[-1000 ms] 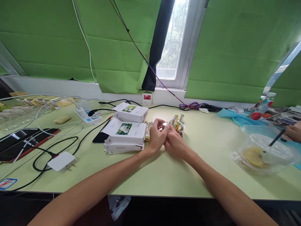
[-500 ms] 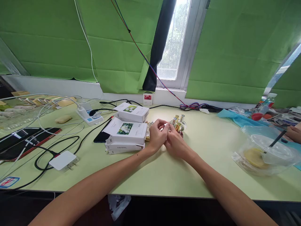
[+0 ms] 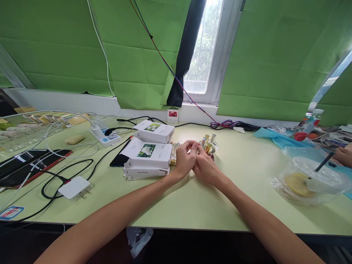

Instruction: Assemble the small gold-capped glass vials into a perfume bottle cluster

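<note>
My left hand (image 3: 186, 157) and my right hand (image 3: 205, 163) meet above the table, thumbs and fingertips pinched together. Whatever they hold between them is too small and too covered to make out. Right behind my right hand stand several shiny gold and silver cylinders (image 3: 208, 147), some in what looks like a clear round holder. More gold and silver pieces (image 3: 173, 152) lie just left of my left hand, partly hidden by it. Beside these, white boxes with a flower picture (image 3: 148, 151) are stacked, the upper one with its flap open.
Another white flower box (image 3: 155, 130) lies behind the stack, over a dark phone (image 3: 118, 157). Leftward are a power strip (image 3: 104, 137), a white charger (image 3: 74, 187) and looping cables. A bagged drink cup with a straw (image 3: 313, 176) stands right, near another person's hand (image 3: 343, 156).
My hands stay pinched together in almost the same place, with only slight finger movement. The boxes and cylinders have not moved.
</note>
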The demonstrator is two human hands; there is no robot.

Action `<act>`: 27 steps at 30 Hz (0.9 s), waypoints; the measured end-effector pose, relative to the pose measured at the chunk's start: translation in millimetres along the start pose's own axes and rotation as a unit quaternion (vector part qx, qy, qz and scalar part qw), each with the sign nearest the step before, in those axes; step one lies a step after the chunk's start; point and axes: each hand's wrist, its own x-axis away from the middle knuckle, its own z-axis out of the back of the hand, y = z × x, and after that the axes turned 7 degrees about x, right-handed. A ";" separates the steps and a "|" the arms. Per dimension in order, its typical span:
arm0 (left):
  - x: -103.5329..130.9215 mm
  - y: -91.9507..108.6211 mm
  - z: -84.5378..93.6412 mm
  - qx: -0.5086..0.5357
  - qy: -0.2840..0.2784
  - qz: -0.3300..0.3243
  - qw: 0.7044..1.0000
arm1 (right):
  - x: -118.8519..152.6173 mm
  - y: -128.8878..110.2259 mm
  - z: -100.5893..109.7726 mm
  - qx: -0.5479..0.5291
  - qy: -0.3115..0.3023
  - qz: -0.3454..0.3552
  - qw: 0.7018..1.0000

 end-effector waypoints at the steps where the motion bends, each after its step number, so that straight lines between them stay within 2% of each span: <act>1: 0.5 0.6 0.2 -0.008 -0.003 -0.004 1.000 | 0.0 0.0 0.0 0.001 -0.001 -0.001 1.000; 6: 3.1 2.6 1.1 -0.030 -0.011 -0.017 0.999 | 0.0 0.0 0.6 -0.009 0.003 0.005 1.000; 14: 1.7 -3.1 0.4 0.087 0.010 0.049 0.995 | -0.3 3.4 -2.3 -0.026 0.028 0.021 0.999; 19: 0.0 -6.8 -0.2 0.090 0.025 0.037 0.995 | -0.6 2.6 -1.9 -0.034 0.033 0.028 0.998; 27: -0.6 -5.6 -0.8 0.088 0.015 0.022 0.996 | -1.2 2.1 -2.6 -0.009 0.026 0.014 1.000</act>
